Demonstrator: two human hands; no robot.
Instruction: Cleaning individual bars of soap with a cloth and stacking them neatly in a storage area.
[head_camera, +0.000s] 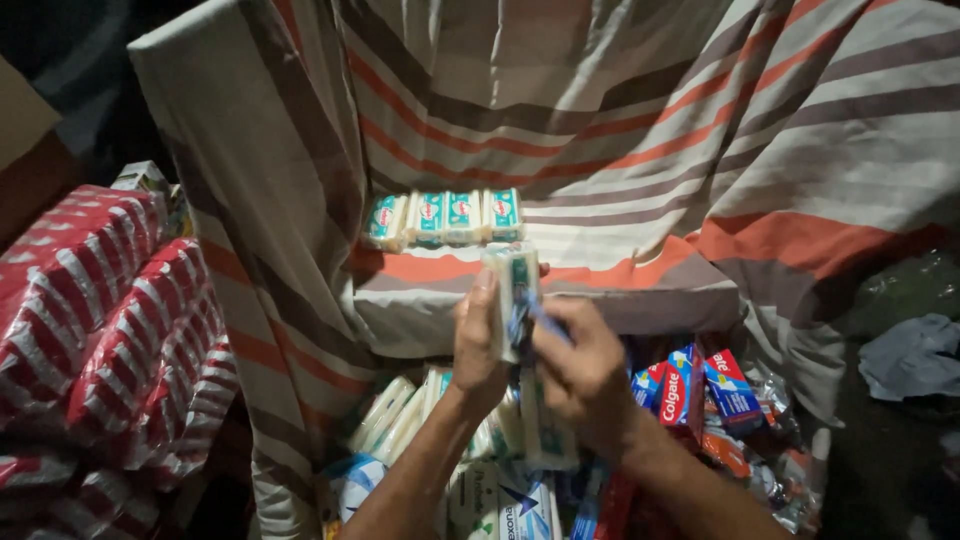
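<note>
Dead centre of the view, the person's left hand (480, 340) is wrapped around a stack of wrapped soap bars (512, 295), holding it upright on end, probably so the wrapping faces the right hand. The right hand (580, 375) comes in from about 4 o'clock with fingers pinched at the side of the stack, on what looks like a bluish bit of wrapper; can't tell exactly what it's gripping, the light is pretty dim.

Up at 12 o'clock from the hands, a row of soap packs (445, 218) sits flat on a shelf-like surface covered by a striped cloth (600, 120), lined up side by side. Down at 6 o'clock more loose soap packs (400, 415) lie jumbled below the wrists, partly hidden by the forearms. At 4 o'clock there are red and blue toothpaste boxes (690, 385) standing in the pile. Way over at 9 o'clock, red-and-white wrapped bundles (110, 310) are stacked up, cut off by the frame edge. The bottom stuff is too dark to sort out.
</note>
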